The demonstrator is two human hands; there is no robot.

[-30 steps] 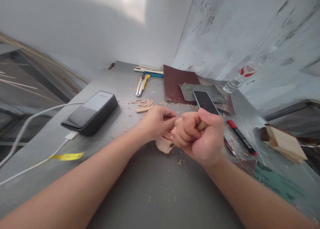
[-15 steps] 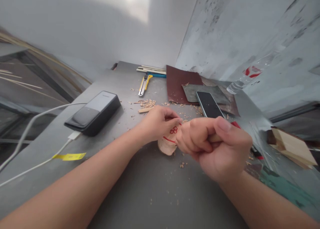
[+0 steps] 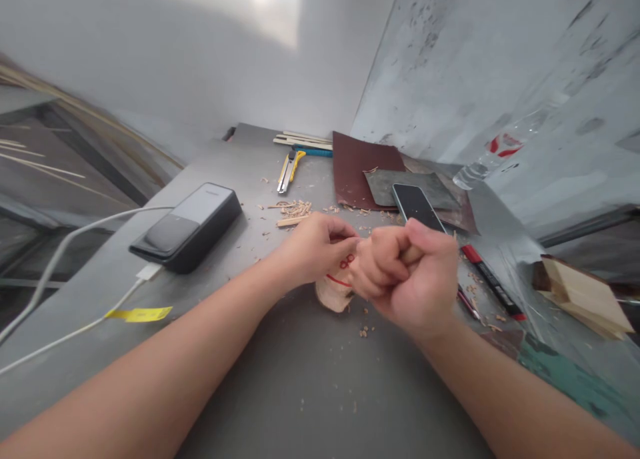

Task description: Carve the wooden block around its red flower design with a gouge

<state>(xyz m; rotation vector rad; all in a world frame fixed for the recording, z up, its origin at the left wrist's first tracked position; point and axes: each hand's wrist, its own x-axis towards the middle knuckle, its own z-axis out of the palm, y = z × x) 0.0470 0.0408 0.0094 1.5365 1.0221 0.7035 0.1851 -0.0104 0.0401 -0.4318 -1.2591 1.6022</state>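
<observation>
A pale wood piece (image 3: 333, 294) with red drawn lines and small red circles lies on the grey table, partly covered by both hands. My left hand (image 3: 320, 245) grips its far left side, thumb and fingers closed. My right hand (image 3: 407, 275) is a fist against the wood's right side, wrapped round a tool whose wooden handle (image 3: 413, 253) shows a little between the fingers. The tool's working end is hidden. Wood shavings (image 3: 295, 209) lie beyond my left hand, with small crumbs (image 3: 365, 330) near the piece.
At the left stands a black power bank (image 3: 187, 225) with white cables. Farther back are a yellow utility knife (image 3: 289, 171) and sandpaper sheets (image 3: 363, 165). On the right lie a phone (image 3: 417, 205), a red-and-black marker (image 3: 493, 282), a wooden block (image 3: 583, 295) and a plastic bottle (image 3: 493, 155).
My right fist has shifted left and slightly up against the wood piece, uncovering more of the marker and a pen on the right. My left hand has hardly moved.
</observation>
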